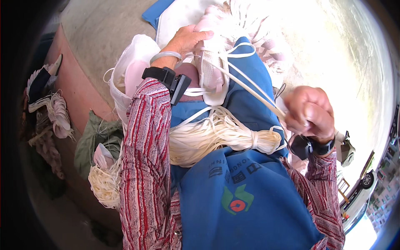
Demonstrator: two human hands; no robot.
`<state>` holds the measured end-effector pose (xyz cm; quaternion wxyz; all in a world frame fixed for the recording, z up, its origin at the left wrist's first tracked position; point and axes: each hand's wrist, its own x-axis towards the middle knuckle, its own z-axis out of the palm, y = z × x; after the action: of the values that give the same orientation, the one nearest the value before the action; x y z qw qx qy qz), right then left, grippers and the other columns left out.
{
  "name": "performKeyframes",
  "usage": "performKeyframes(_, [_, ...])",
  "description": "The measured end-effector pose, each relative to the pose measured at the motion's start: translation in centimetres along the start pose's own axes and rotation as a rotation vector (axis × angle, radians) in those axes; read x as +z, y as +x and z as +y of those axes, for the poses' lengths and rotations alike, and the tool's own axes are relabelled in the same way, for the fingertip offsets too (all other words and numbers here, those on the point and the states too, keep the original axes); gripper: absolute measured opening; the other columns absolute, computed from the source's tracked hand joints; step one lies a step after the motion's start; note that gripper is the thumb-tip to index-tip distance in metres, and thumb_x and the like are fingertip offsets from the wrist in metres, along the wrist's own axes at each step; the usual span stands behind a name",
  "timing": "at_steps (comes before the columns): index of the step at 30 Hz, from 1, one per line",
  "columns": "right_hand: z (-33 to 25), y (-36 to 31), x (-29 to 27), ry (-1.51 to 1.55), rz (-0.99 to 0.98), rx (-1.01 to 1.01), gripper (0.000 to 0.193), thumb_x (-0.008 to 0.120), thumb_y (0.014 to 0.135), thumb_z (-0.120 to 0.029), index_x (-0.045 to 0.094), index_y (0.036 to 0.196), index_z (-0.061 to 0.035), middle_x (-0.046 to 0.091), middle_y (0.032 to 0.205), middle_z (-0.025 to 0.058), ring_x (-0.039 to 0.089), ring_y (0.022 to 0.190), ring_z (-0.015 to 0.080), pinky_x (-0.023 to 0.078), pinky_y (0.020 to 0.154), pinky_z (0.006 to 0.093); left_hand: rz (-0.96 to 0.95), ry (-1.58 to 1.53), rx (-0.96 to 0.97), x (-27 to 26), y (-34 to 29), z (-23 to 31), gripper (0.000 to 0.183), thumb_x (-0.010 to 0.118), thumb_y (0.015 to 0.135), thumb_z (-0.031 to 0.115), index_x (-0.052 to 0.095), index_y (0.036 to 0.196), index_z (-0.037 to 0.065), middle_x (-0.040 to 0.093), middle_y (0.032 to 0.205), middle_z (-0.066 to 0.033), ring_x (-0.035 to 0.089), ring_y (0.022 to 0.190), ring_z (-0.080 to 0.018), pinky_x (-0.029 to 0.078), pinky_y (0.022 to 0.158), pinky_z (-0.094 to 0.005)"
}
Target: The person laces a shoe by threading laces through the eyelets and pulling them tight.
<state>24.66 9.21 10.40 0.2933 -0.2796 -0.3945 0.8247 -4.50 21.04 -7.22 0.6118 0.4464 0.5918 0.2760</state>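
Observation:
My left hand [183, 41] grips a pale pink and white sneaker [211, 77] above my lap, its fingers over the upper and partly hidden. Cream shoelaces [255, 92] stretch from the sneaker's eyelets toward the right. Their far part is pinched in my closed right hand [310, 111], slightly blurred and raised off to the right. A thick bundle of cream shoelaces [208, 135], tied near its right end, lies across my lap on the blue apron [266, 204]. Another pinkish piece [189, 75] shows under my left wrist.
Several pale shoes [268, 50] are heaped beyond my knees, washed out by glare. An open white bag [139, 52] stands beside my left forearm. More cream laces [106, 187] hang by a green cloth [88, 143]. Further shoes [60, 116] sit far left; a white vehicle [360, 198] is far right.

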Motion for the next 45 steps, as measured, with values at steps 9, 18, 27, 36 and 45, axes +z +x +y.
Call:
performKeyframes(9, [-10.7, -23.0, -10.5, 0.353, 0.236, -0.847, 0.023, 0.048, 0.093, 0.002, 0.040, 0.072, -0.0042, 0.032, 0.062, 0.0002, 0.029, 0.040, 0.0040, 0.020, 0.031, 0.0226, 0.025, 0.010, -0.044, 0.3, 0.2, 0.4, 0.059, 0.074, 0.081, 0.038, 0.059, 0.123, 0.000, 0.065, 0.110, -0.0105, 0.061, 0.101, -0.0198, 0.045, 0.087, -0.0329])
performKeyframes(18, [-1.3, -9.9, -11.2, -0.427, 1.002, -0.230, 0.018, 0.057, 0.096, -0.017, 0.060, 0.101, -0.0007, 0.038, 0.066, -0.0086, 0.026, 0.049, -0.0012, 0.018, 0.039, 0.0171, 0.649, 0.476, 0.271, 1.4, -1.9, 0.6, 0.043, 0.067, 0.082, 0.031, 0.064, 0.106, -0.005, 0.068, 0.100, -0.0177, 0.065, 0.094, -0.0265, 0.049, 0.086, -0.0345])
performKeyframes(27, [8.3, 8.8, -3.3, -1.296, 0.375, -0.297, 0.018, 0.062, 0.087, -0.015, 0.065, 0.099, -0.0016, 0.065, 0.093, 0.0139, 0.063, 0.081, 0.0296, 0.048, 0.067, 0.0381, 0.375, 0.397, 0.134, 2.3, -7.1, 0.8, 0.047, 0.067, 0.085, 0.031, 0.057, 0.116, -0.003, 0.064, 0.108, -0.0143, 0.062, 0.099, -0.0217, 0.050, 0.084, -0.0305])
performKeyframes(36, [9.7, 11.9, -3.6, -1.426, 0.367, -0.146, 0.019, 0.057, 0.088, -0.017, 0.065, 0.090, -0.0003, 0.064, 0.074, 0.0209, 0.062, 0.068, 0.0379, 0.050, 0.066, 0.0424, 0.236, 0.372, 0.094, 2.2, -1.1, 0.0, 0.093, 0.075, 0.072, 0.050, 0.039, 0.132, -0.011, 0.056, 0.123, -0.0287, 0.057, 0.114, -0.0347, 0.046, 0.096, -0.0356])
performKeyframes(45, [8.0, 9.2, -2.2, -1.259, -0.022, -0.174, 0.014, 0.054, 0.081, -0.008, 0.059, 0.071, 0.0007, 0.059, 0.063, 0.0211, 0.061, 0.066, 0.0423, 0.050, 0.062, 0.0471, 0.187, 0.450, 0.148, 2.8, -0.5, -0.7, 0.086, 0.074, 0.076, 0.046, 0.040, 0.131, -0.011, 0.056, 0.119, -0.0254, 0.060, 0.107, -0.0298, 0.051, 0.087, -0.0342])
